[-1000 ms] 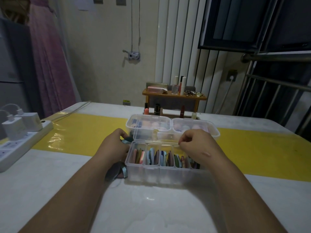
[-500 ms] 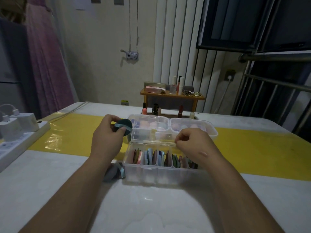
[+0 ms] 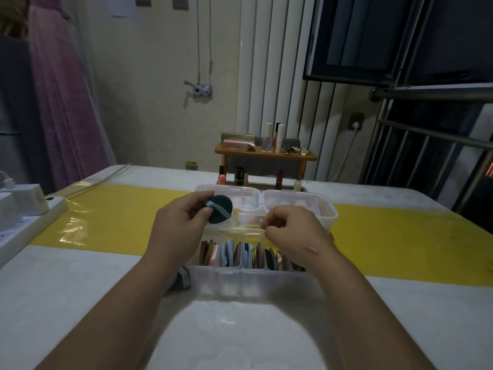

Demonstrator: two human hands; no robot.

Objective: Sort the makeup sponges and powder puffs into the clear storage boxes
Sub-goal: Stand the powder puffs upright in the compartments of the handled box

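My left hand [image 3: 181, 222] pinches a round dark green powder puff [image 3: 220, 209] with a light band, held above the near box's left end. The near clear storage box [image 3: 248, 283] has divided compartments packed with several upright puffs in pink, blue and dark colours. My right hand [image 3: 290, 231] hovers over its far rim with fingers curled; I cannot tell whether it holds anything. Behind it stands a second clear box [image 3: 326, 216] with pale pink and blue sponges inside. Another dark puff [image 3: 182, 279] lies on the table beside the near box, partly hidden by my left forearm.
The white table [image 3: 66, 289] carries a yellow strip [image 3: 112, 209] across its middle. A power strip with chargers [image 3: 24, 217] sits at the left edge. Lipsticks [image 3: 240, 177] and a small wooden shelf of cosmetics [image 3: 264, 153] stand behind the boxes.
My left hand has lifted the green puff from beside the near box and brought it right, over the box's left end. My right hand has stayed near the far rim.
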